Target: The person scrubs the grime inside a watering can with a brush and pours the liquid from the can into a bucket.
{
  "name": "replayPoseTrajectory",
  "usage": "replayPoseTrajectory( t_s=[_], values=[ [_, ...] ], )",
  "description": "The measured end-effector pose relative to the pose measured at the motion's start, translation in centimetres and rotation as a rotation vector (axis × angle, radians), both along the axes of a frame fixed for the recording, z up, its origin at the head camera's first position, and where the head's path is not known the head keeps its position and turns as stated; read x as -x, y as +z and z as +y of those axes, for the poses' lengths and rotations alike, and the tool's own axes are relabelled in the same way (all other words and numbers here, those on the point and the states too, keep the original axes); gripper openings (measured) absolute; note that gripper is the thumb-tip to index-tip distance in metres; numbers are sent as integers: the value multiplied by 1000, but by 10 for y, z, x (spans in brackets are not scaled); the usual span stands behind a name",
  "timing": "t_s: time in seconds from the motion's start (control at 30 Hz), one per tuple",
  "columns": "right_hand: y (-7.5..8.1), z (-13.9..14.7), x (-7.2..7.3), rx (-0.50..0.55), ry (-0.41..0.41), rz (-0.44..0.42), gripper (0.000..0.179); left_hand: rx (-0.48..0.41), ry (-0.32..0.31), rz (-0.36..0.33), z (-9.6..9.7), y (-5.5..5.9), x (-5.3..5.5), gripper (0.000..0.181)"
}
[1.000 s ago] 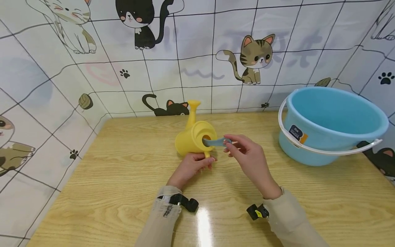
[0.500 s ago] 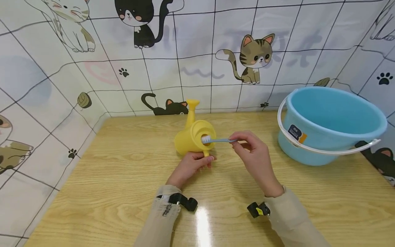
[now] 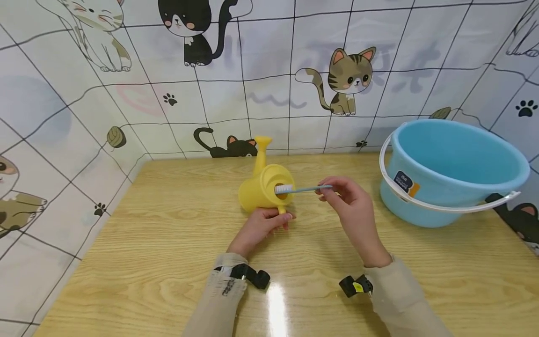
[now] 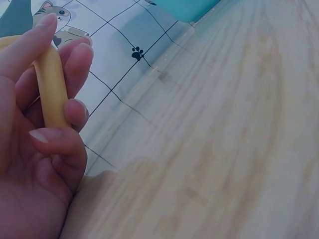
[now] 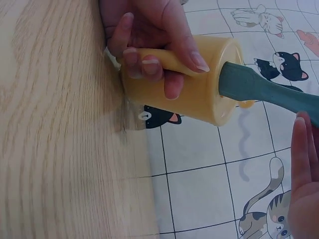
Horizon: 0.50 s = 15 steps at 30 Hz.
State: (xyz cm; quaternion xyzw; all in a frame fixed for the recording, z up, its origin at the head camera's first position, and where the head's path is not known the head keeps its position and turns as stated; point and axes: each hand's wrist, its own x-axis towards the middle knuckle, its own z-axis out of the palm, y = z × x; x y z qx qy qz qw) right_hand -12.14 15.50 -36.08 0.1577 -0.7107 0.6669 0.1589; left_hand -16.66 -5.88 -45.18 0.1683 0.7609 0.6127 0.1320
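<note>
A yellow watering can (image 3: 252,195) stands on the table in the head view, its spout to the back and its round opening toward me. My left hand (image 3: 258,228) grips the can's handle, and in the left wrist view the fingers curl round that yellow handle (image 4: 53,94). Between thumb and fingers my right hand (image 3: 355,213) pinches a blue-handled brush (image 3: 307,189). White bristles show at the can's opening. The right wrist view has the brush's broad back (image 5: 239,82) at the mouth of the can; whether its tip is inside I cannot tell.
A large light-blue bucket (image 3: 425,196) with a white carrying handle stands at the right of the wooden table (image 3: 160,243). Behind the table rises a cat-patterned wall covering (image 3: 269,56), which also runs along the left and right sides.
My right hand has drawn back to the right with the brush, whose white bristles have come into sight at the opening. The brush has turned over. Left hand and watering can stay put.
</note>
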Motion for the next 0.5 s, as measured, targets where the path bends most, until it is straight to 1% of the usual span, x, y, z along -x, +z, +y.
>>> replayPoseTrajectory(
  t_s=[0.1,0.23,0.37,0.5],
  values=[
    [1,1,-1,60,20,-13,21,0,10,-13,-1,0,-1,43],
    [0,2,-1,151,31,-20,21,-3,41,-38,-2,-1,-3,42],
    [-1,4,-1,183,12,-17,21,-36,51,-45,-2,0,-3,44],
    [2,4,0,202,6,5,21,-48,67,-26,0,2,-2,46]
  ],
)
